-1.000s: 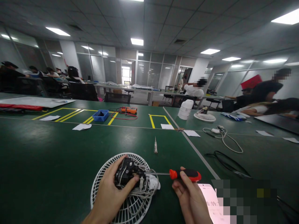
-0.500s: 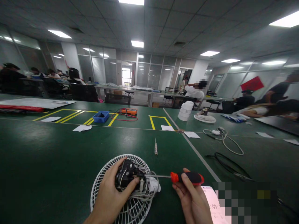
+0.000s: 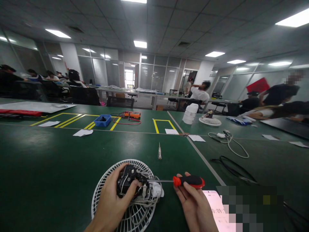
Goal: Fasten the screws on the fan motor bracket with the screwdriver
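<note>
While our left hand clamps a black motor unit, thumb across its near side and fingers at its far side, our right hand has its fingers closed about the handle of a red-and-black screwdriver, the shaft level and pointing into the assembly; we cannot tell where the tip seats. The unit sits over a round white fan grille on a green tabletop, a pale cord bunched beside it. We judge the motor dense and stiff, best held around its solid housing, as we have it. The grille looks light, its thin ribs likely to flex or crack under pressure; the cord seems soft and apt to snag. The screwdriver's thick handle should resist slipping.
</note>
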A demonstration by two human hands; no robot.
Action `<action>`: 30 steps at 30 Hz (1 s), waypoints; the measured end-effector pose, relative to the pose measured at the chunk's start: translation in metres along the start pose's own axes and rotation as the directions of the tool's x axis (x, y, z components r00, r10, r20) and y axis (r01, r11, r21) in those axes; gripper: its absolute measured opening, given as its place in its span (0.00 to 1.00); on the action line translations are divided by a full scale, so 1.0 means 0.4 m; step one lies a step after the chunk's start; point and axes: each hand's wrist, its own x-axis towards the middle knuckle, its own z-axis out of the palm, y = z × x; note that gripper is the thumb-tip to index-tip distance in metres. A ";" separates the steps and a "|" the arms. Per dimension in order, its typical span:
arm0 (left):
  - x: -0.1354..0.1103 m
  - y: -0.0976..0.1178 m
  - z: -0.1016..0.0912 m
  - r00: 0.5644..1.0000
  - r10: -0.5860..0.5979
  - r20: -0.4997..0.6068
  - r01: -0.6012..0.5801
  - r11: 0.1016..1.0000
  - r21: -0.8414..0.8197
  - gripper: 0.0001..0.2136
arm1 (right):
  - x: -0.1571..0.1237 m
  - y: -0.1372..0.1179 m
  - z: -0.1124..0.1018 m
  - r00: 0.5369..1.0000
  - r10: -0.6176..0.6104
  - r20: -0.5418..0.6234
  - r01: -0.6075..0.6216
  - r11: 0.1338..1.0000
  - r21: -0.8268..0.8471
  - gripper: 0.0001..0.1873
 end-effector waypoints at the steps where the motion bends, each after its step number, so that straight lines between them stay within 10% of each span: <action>1: 0.000 0.004 -0.001 1.000 -0.016 -0.004 0.016 1.000 -0.002 0.29 | -0.001 0.001 0.001 1.000 0.005 -0.006 -0.005 1.000 -0.005 0.33; 30: 0.006 0.034 -0.007 0.999 -0.050 -0.014 0.050 0.999 0.011 0.34 | -0.001 -0.002 0.010 0.999 0.045 -0.021 -0.045 0.999 0.018 0.32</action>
